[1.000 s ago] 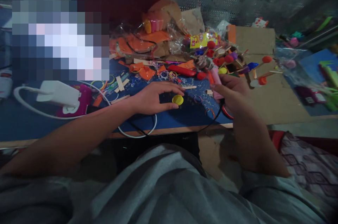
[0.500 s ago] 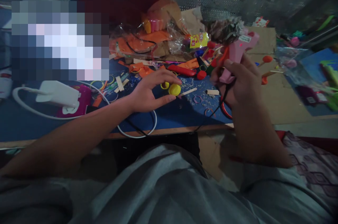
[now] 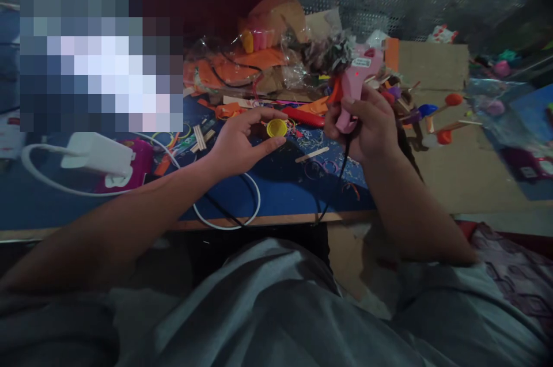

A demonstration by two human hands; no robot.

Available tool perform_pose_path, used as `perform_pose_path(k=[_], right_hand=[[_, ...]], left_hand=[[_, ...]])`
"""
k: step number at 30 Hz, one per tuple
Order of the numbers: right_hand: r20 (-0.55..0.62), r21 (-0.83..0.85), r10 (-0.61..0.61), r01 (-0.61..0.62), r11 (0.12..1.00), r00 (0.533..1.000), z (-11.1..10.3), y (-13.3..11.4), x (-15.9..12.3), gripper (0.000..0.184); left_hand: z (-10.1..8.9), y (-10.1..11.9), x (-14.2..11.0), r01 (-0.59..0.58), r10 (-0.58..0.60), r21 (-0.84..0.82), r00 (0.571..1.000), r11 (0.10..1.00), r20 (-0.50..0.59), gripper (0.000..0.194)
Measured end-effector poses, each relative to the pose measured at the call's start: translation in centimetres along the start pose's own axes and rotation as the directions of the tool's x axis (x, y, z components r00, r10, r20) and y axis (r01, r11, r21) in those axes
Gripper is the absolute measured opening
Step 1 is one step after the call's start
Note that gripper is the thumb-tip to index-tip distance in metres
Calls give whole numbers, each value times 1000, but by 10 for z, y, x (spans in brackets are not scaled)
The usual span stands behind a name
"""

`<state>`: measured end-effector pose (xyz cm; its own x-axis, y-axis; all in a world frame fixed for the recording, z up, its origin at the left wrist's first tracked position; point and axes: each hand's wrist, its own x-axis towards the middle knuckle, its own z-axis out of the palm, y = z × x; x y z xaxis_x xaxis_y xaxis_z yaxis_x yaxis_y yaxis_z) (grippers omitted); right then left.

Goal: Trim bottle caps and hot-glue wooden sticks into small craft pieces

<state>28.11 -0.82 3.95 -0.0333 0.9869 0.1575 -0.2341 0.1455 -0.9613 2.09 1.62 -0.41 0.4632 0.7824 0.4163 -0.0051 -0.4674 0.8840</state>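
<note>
Between the thumb and fingertips of my left hand (image 3: 242, 139) is a small round yellow cap (image 3: 276, 128), its hollow side facing me. It is held just above the blue tabletop (image 3: 285, 194). My right hand (image 3: 371, 125) is wrapped round the handle of a pink glue gun (image 3: 355, 87) with an orange trigger and a small red light. A dark grey, ragged mass (image 3: 330, 55) shows at the gun's front end; I cannot tell whether it is attached. From the handle a black cord (image 3: 344, 165) hangs down to the table edge.
A white charger plug (image 3: 97, 156) sits in a magenta socket block (image 3: 140, 162), with a white cable looping near my left arm. Wooden sticks (image 3: 311, 154), scraps and rubber bands litter the table. Cardboard (image 3: 453, 165) lies at right, with orange-tipped sticks (image 3: 453, 100) on it.
My right hand has brought the glue gun left, nearer my left hand. The yellow cap has turned so its hollow side shows, and my left hand has risen slightly.
</note>
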Motion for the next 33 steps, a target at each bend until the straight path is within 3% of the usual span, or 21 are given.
perform_pose_path(k=[4, 9, 18, 22, 24, 27, 28, 30, 31, 33], right_hand=[[8, 32, 39, -40, 999, 999, 1, 9, -6, 36], [42, -19, 56, -55, 998, 998, 3, 12, -13, 34], [38, 1, 124, -124, 992, 992, 16, 11, -25, 44], [3, -20, 140, -140, 990, 990, 19, 11, -25, 43], [-44, -8, 136, -137, 991, 990, 20, 12, -23, 41], [-86, -1, 114, -114, 993, 990, 19, 14, -21, 42], [-96, 1, 98, -99, 995, 991, 18, 15, -20, 41], [-133, 9, 67, -66, 998, 989, 17, 19, -18, 41], [-160, 17, 61, -59, 998, 985, 17, 21, -17, 40], [-215, 24, 63, -59, 998, 975, 18, 24, -17, 40]], left_hand=[[0, 0, 0, 107, -108, -63, 994, 992, -10, 64], [-3, 0, 1, 157, -162, -78, 985, 984, -65, 77], [-1, -2, -1, 44, -48, -63, 997, 997, -61, 58], [-2, -2, -1, 87, -87, -44, 996, 995, 0, 23], [-3, -3, -2, 98, -98, -1, 995, 995, -35, 13], [-7, -3, -2, 54, -32, 191, 992, 980, -119, 14], [-8, -1, -2, 15, 13, 279, 995, 960, -96, 16], [-9, 2, -2, -128, 106, 406, 991, 905, 77, 21], [-9, 4, -3, -228, 158, 430, 968, 873, 193, 26], [-5, 8, -5, -419, 233, 418, 873, 806, 428, 34]])
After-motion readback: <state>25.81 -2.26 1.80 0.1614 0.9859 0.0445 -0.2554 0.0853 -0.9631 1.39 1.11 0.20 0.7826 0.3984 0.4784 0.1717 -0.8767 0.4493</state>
